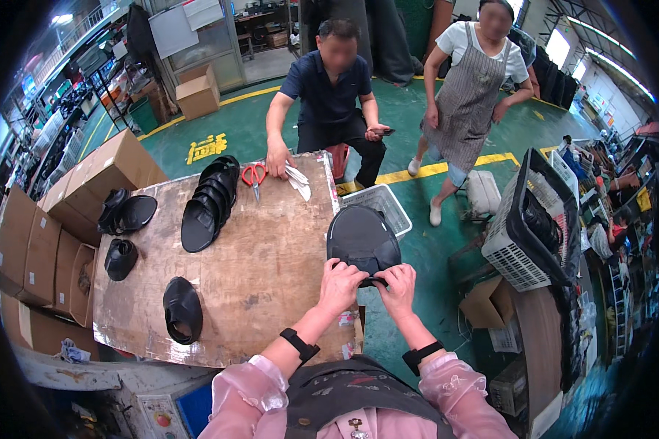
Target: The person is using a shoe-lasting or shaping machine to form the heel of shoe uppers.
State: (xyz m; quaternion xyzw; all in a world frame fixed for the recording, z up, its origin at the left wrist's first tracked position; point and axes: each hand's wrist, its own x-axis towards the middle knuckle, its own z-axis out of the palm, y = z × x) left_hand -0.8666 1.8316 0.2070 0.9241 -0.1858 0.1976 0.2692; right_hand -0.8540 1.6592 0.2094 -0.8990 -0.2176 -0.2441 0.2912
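Looking down, we see one broad, worn, brown wooden table (263,300) across the left and middle. Past its far side are two co-workers: one seated person in a navy shirt (322,95) and, farther right, one standing person in a striped grey apron (467,95). One white lattice-walled plastic crate with a black lining (518,256) sits at the right. One smaller pale plastic basket (399,208) stands just past the table's far right corner. On the table's far half lies one row of overlapping black curved pieces (211,201), too overlapped for us to count surely.

One black, rounded, sheet-like piece (364,233) is at the table's right edge; our left hand (342,287) and right hand (397,291) are both clamped on its near end, fingertips close together. Toward the near left lie two separate black hollow pieces (183,310). By the seated person's hand are one white, limp bundle (299,184) and, left of it, one pair of red-handled metal scissors (255,184). We wear two black wristbands (300,347), one per wrist.
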